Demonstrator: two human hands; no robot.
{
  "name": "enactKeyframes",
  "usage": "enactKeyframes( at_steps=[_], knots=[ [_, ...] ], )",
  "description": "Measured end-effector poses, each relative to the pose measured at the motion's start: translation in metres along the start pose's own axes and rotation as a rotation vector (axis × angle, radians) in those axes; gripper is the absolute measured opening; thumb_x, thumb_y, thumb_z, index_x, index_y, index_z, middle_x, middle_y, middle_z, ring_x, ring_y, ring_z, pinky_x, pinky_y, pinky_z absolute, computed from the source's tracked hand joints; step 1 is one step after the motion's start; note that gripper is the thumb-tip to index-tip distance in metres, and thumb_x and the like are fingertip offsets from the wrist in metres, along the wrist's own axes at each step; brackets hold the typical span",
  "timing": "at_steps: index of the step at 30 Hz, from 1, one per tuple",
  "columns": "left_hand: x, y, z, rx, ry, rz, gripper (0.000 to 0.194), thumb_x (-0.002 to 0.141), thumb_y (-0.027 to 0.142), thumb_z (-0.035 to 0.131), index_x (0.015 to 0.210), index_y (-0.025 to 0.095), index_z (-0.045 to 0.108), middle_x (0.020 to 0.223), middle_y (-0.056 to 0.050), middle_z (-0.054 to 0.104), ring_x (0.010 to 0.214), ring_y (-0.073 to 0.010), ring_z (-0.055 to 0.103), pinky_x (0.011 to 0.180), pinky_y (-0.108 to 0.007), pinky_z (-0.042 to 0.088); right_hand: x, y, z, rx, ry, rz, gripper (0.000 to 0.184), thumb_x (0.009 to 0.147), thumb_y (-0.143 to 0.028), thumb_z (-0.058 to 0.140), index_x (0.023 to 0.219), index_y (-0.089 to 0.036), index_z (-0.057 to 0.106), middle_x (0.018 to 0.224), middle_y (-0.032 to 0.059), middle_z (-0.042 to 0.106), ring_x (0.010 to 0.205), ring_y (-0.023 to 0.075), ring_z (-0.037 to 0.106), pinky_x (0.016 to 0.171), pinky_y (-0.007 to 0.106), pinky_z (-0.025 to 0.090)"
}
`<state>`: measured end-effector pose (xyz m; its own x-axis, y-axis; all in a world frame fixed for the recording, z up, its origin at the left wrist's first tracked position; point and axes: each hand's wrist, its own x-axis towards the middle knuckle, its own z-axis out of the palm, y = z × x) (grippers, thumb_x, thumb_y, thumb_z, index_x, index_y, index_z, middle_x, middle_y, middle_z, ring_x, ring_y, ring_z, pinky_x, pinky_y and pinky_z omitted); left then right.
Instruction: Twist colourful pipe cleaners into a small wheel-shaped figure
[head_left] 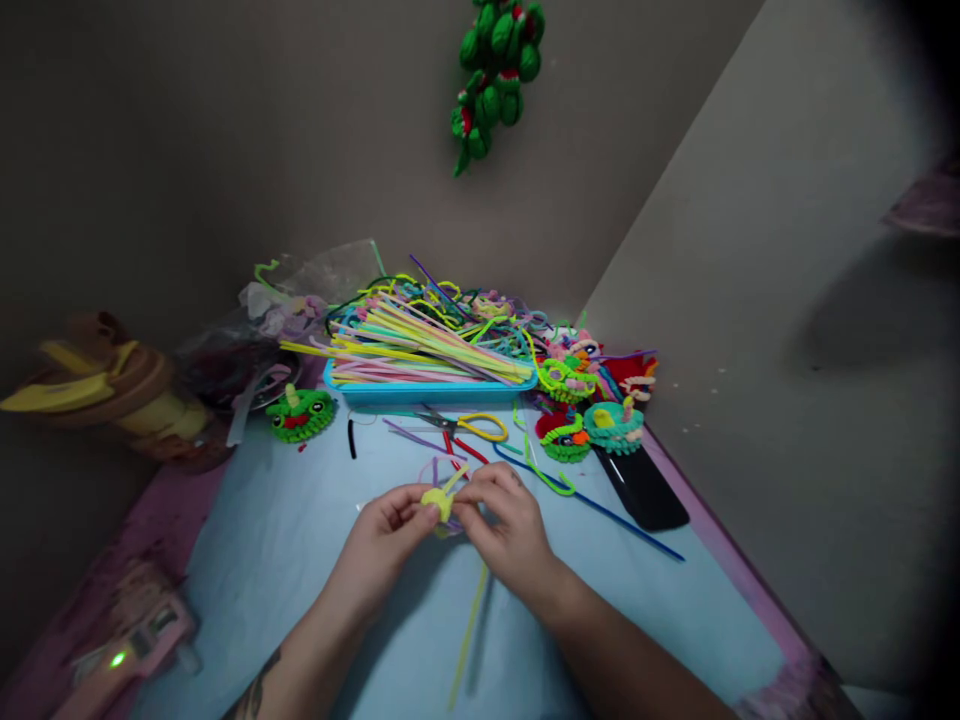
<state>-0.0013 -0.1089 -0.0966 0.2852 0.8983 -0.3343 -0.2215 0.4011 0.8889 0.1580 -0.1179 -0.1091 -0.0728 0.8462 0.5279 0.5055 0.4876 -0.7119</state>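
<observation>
Plainly, the far left of the desk (pixel 750 610) is taken up by a brown and yellow container (pixel 150 385), set toward the back. Below it, near the front left corner, a pale device with a green light (pixel 146 635) is laid by the left edge. A green fuzzy figure (pixel 301 414) with large eyes is placed farther in, toward the back edge.

Along the middle of the back edge, a blue tray (pixel 442 394) is heaped with pastel fuzzy stems (pixel 427 345), and more tangled stems are piled behind it.

In front of the tray, well in from the front edge, a small yellow piece (pixel 435 503) is gripped between the thumb and fingers of the left hand (pixel 386 525). Its right side is pinched by the fingertips of the right hand (pixel 506 515). Below the hands, a long yellow strip (pixel 469 635) is pointed toward the front edge; whether it is joined to the piece cannot be told.

Yellow-handled scissors (pixel 482 428) are left between the tray and the hands. Rightward, a dark blue stem (pixel 630 530) is stretched toward the right edge, beside which a black phone-like slab (pixel 645 490) is laid below a teal fuzzy figure (pixel 615 428).
</observation>
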Motion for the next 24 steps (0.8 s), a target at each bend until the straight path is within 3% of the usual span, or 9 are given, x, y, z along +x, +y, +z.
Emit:
enactKeyframes(
  at_steps=[9,16,24],
  knots=[
    [-0.0003,-0.0007,0.0024,0.028,0.004,0.041,0.026,0.062,0.032,0.075,0.08,0.014,0.069,0.075,-0.005,0.069,0.069,-0.0145,0.059,0.07,-0.024,0.045,0.0002,-0.0019,0.0003,0.028,0.005,0.05,0.001,0.075,-0.02,0.064,0.075,-0.021,0.064,0.076,0.0023,0.057,0.078,0.016,0.055,0.07,0.03,0.045],
    [-0.0007,-0.0024,0.0027,0.069,0.016,0.071,0.028,0.062,0.032,0.075,0.082,0.013,0.07,0.077,-0.007,0.069,0.069,-0.0155,0.06,0.069,-0.026,0.046,0.0004,-0.0035,0.0022,0.073,0.045,0.114,0.007,0.072,-0.019,0.067,0.074,-0.02,0.062,0.075,0.0013,0.059,0.077,0.0155,0.056,0.07,0.029,0.045],
    [-0.0008,-0.0047,0.0013,0.136,0.023,0.111,0.026,0.065,0.032,0.072,0.083,0.014,0.069,0.077,-0.006,0.069,0.069,-0.0153,0.058,0.067,-0.025,0.045,-0.0002,-0.0035,0.0011,0.07,0.023,0.091,0.004,0.074,-0.019,0.067,0.074,-0.022,0.065,0.075,0.001,0.06,0.078,0.0156,0.056,0.071,0.029,0.044]
  ],
)
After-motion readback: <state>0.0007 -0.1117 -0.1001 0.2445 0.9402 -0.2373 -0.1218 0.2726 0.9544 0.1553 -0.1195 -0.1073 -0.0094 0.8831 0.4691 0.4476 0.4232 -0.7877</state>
